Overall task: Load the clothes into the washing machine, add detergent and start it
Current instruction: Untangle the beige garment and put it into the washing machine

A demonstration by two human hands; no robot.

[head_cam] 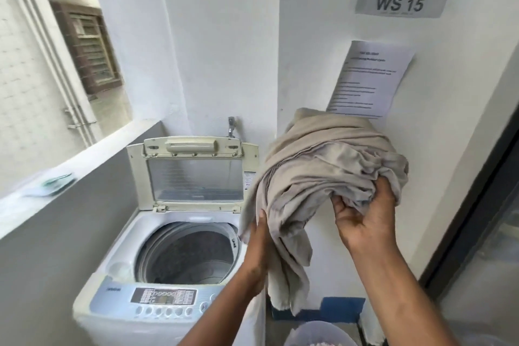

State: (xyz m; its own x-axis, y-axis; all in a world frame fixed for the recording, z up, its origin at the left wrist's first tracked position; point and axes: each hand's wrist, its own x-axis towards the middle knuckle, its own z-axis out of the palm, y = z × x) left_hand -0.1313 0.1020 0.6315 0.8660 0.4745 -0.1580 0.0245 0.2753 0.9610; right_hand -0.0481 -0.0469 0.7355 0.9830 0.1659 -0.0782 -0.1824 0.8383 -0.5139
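Observation:
A white top-loading washing machine (pixel 118 275) stands at lower left with its lid (pixel 193 171) raised upright. Its drum (pixel 188 253) looks empty. A crumpled beige garment (pixel 323 174) hangs in the air just right of the machine, above its right edge. My left hand (pixel 259 244) grips the garment's lower left fold. My right hand (pixel 368 219) holds the bunched cloth from underneath on the right. The control panel (pixel 163 296) with a row of buttons faces me at the machine's front.
A grey ledge (pixel 70 177) runs along the left with a green-and-white packet (pixel 52 184) on it. A tap (pixel 231 125) sticks out of the wall behind the lid. A translucent basket (pixel 317 334) sits at the bottom edge. A dark door frame (pixel 471 205) bounds the right.

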